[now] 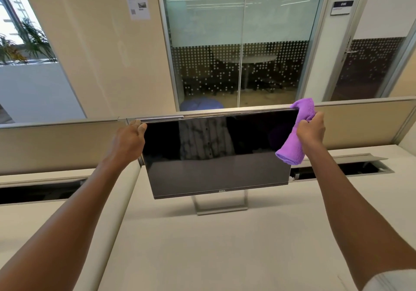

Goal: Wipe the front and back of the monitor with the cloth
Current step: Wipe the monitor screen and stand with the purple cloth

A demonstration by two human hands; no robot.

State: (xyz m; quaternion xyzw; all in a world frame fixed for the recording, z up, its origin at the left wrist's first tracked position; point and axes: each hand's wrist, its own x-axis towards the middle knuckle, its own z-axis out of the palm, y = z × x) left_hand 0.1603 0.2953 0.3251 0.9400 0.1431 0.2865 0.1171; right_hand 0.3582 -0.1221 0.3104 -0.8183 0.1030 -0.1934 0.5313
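Bracing the Dell monitor (216, 151) mid-frame on the table (202, 245) | left hand (129, 140) fingers clamp its upper-left corner to steady it | right hand (310, 128) fingers bunch the purple cloth (292, 146) at the upper-right edge, probably wiping there

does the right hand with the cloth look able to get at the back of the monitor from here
Probably yes: the right hand holds the cloth at the monitor top right corner, with open space above that edge.

Both arms outstretched; left hand (129, 139) fingers hooked in grip, right hand (311, 129) fisted closed, grasping.
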